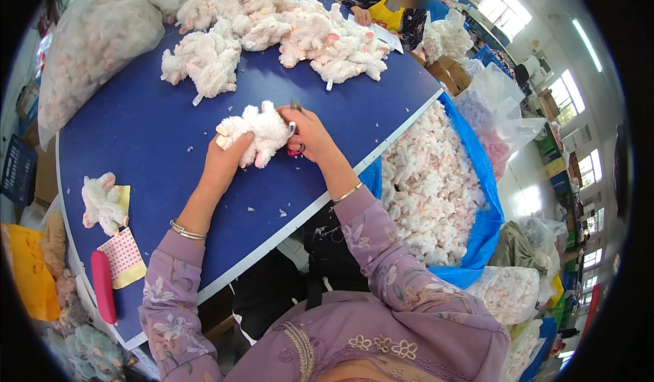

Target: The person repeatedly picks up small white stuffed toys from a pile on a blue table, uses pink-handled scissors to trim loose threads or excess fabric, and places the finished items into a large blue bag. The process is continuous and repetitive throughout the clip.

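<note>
Both hands meet on a white plush toy (255,133): left hand (225,160) cups it steady above the desk (150,130), while right hand (308,133) grips small scissors (294,126) against its fur.

We see the left hand (221,160) gripping a white plush toy (255,133) over the middle of the blue worktop (136,130), while the right hand (310,133) presses small scissors (295,126) against it. More plush toys (272,27) are heaped at the far edge, and one lone toy (102,203) sits near the left edge.

Head-worn fisheye, close above table (157,130)
</note>
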`<action>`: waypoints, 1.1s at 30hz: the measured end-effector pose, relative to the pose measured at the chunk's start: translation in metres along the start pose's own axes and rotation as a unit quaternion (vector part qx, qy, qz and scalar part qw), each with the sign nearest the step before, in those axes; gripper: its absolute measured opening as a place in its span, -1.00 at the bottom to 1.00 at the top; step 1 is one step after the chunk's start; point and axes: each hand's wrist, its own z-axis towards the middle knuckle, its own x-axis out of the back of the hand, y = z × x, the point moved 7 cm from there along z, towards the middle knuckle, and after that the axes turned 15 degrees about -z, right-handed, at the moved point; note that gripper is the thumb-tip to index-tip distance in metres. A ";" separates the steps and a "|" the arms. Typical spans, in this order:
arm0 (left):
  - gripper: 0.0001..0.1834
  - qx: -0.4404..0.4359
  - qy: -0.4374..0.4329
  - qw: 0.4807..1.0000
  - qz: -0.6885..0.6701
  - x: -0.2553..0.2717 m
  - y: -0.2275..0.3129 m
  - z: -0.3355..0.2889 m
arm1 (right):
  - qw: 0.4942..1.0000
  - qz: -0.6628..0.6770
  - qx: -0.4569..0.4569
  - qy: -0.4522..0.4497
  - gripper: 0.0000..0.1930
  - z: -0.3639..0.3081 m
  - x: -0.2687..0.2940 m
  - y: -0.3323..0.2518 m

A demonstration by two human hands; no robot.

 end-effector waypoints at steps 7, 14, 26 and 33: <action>-0.71 -0.034 0.013 0.998 0.044 -0.002 0.005 -0.003 | 0.988 -0.139 0.052 0.041 -0.74 -0.004 -0.010 -0.004; -0.77 0.001 0.036 0.999 -0.024 -0.006 0.000 -0.004 | 0.993 -0.003 0.090 0.077 -0.77 -0.002 -0.001 -0.001; -0.77 -0.025 0.044 0.997 -0.050 0.008 0.006 0.000 | 0.985 0.105 0.102 0.094 -0.57 0.002 0.016 -0.005; -0.70 -0.020 0.033 0.998 -0.048 0.011 0.004 0.001 | 0.991 -0.028 0.088 0.095 -0.64 -0.001 0.005 -0.002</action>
